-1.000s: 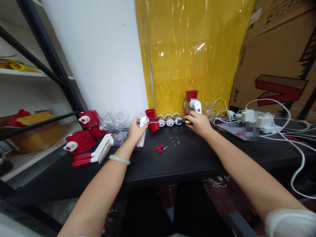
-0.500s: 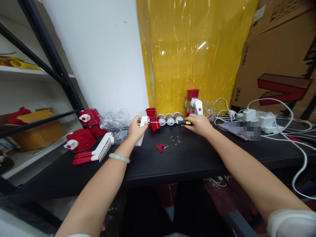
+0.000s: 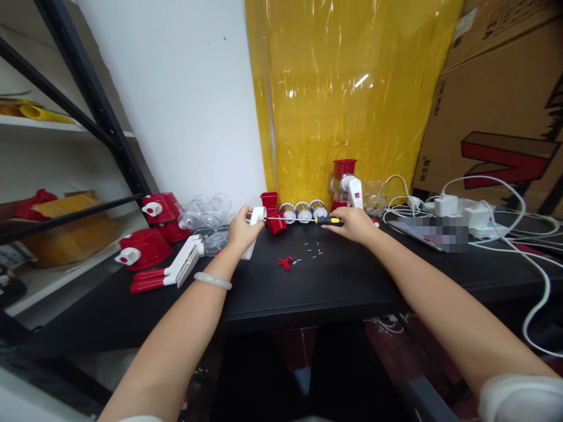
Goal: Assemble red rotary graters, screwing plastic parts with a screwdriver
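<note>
My left hand (image 3: 241, 230) is closed round a white plastic handle (image 3: 258, 215), held just above the table. In my right hand (image 3: 355, 223) is a black and yellow screwdriver (image 3: 329, 221), lying level with its long shaft pointing left. The shaft's tip meets the round end of the white handle; whether it sits in a screw is too small to tell. Below, on the table, lie a small red winged part (image 3: 285, 263) and several small screws (image 3: 314, 251). Behind the shaft stand a red hopper piece (image 3: 275, 214) and three metal drums (image 3: 303, 212).
Red bases (image 3: 145, 249), clear plastic parts (image 3: 206, 211) and white-and-red handles (image 3: 176, 266) fill the black table's left side. A red-and-white rotary grater (image 3: 352, 184) stands at the back. Right are a tablet (image 3: 422, 231), chargers (image 3: 477, 215) and tangled white cables (image 3: 541, 275).
The right hand has shifted slightly and turned on the screwdriver's handle, with the yellow marking showing differently. The left hand keeps the white handle in the same place.
</note>
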A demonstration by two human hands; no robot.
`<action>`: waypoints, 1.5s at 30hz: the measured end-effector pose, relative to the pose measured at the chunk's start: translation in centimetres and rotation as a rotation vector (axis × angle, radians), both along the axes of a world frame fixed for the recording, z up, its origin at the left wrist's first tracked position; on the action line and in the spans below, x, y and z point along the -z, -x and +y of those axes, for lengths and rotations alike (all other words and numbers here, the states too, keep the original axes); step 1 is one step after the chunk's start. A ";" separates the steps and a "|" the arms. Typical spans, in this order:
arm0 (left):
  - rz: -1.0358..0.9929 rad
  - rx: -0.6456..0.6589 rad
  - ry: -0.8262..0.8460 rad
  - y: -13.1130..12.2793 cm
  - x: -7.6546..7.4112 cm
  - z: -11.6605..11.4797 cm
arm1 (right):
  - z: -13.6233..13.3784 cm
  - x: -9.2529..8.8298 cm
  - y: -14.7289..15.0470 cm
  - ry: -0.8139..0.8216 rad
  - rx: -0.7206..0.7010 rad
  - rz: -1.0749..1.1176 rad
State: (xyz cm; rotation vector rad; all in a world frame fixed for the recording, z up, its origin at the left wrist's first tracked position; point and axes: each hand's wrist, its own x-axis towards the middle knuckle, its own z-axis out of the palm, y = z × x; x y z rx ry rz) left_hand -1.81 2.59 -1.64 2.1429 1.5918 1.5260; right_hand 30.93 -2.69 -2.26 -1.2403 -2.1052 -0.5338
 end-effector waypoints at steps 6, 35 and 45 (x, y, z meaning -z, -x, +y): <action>0.013 -0.001 0.012 -0.1 0.0 -0.2 | 0.3 0.0 0.0 0.061 -0.012 0.024; 0.064 -0.010 0.028 0.1 0.0 -0.2 | 0.8 0.6 0.2 0.360 -0.101 0.246; 0.074 -0.006 0.012 0.1 0.0 -0.4 | 1.0 0.8 0.0 0.427 -0.099 0.281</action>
